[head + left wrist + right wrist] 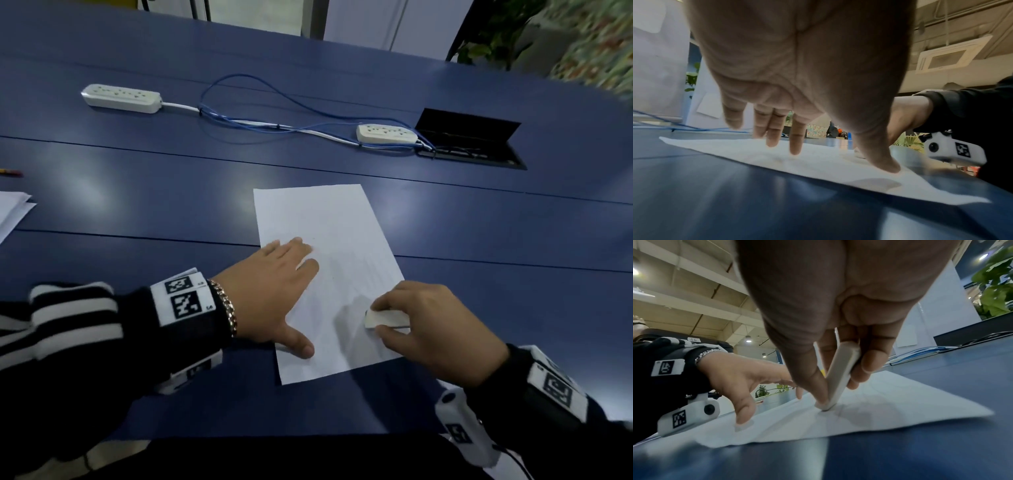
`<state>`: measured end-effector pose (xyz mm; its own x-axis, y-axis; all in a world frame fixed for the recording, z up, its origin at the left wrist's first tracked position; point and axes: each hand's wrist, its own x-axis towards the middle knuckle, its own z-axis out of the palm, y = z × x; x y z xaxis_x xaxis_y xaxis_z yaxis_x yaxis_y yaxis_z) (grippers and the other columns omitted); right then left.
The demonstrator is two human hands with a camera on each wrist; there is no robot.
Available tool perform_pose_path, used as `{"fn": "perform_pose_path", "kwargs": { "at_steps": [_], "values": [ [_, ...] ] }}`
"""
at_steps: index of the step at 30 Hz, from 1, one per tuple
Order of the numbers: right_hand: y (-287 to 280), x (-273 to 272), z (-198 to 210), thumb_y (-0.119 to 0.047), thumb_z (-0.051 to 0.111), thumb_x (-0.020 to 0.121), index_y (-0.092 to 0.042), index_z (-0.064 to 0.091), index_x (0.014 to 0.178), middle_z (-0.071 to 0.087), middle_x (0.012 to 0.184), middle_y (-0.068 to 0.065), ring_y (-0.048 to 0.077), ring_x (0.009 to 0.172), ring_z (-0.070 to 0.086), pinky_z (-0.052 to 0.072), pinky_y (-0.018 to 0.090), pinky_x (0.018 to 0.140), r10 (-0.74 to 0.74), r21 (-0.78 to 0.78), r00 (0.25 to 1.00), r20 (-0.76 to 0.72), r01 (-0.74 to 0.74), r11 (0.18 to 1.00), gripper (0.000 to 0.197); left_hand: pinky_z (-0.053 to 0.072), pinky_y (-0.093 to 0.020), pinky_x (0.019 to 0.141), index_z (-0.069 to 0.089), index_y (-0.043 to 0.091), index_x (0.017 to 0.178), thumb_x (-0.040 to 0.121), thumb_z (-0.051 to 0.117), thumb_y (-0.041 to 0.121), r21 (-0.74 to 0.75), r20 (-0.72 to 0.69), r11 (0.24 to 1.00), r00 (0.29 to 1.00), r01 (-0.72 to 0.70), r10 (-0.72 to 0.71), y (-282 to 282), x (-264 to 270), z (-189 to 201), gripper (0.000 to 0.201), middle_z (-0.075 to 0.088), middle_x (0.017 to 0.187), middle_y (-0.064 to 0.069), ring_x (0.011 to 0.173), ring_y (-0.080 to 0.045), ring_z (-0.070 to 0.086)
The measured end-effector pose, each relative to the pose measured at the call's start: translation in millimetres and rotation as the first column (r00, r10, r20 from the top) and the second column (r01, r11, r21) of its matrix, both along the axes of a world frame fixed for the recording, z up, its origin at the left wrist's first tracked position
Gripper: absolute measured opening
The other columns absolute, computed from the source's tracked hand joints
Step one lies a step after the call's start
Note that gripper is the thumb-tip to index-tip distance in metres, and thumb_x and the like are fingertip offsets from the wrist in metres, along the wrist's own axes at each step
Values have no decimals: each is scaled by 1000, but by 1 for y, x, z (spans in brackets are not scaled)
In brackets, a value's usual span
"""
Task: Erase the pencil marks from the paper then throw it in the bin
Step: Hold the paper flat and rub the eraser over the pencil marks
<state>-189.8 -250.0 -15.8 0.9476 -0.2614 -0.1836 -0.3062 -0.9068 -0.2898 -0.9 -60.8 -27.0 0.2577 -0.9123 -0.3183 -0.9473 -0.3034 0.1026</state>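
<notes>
Beyond our sheet, two white power strips (121,98) (387,133) lie on the blue table (137,192), joined by looping blue cables (260,120) that run to an open cable hatch (471,142); a stack of papers (12,210) sits at the far left edge, well apart. Nothing lies on the paper (329,240) but our hands. Its long axis runs away from us, tilted slightly leftward at the far end. Our left hand (270,291) presses flat on its left side, fingers straight and spread. Our right hand (431,329) pinches a white eraser (385,318) between thumb and fingers, its lower end touching the sheet near the right edge.
</notes>
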Motion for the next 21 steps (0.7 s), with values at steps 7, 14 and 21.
{"fn": "perform_pose_path", "kwargs": {
  "at_steps": [7, 14, 21],
  "values": [
    [-21, 18, 9, -48, 63, 79, -36, 70, 108, 63, 101, -18, 5, 98, 59, 53, 32, 88, 15, 5, 999, -43, -14, 1000, 33, -11, -52, 129, -26, 38, 162, 64, 63, 97, 152, -100, 988, 995, 21, -6, -23, 11, -18, 145, -36, 169, 8, 159, -25, -28],
    [-9, 42, 5, -55, 58, 84, -31, 69, 110, 65, 97, -10, 12, 91, 61, 52, 34, 82, 212, -54, 977, -20, -213, 976, 37, -7, -57, 129, -27, 31, 163, 55, 59, 104, 136, -27, 989, 998, -60, 64, -28, -7, -25, 156, -35, 170, 2, 160, -29, -23],
    [-3, 56, 0, -43, 57, 89, -18, 68, 103, 64, 94, 1, 26, 89, 61, 48, 35, 76, 186, -175, 982, 15, -180, 968, 30, -8, -61, 128, -33, 32, 160, 48, 61, 105, 173, -67, 981, 992, -90, 103, -32, -4, -31, 163, -43, 166, 2, 157, -32, -31]
  ]
}}
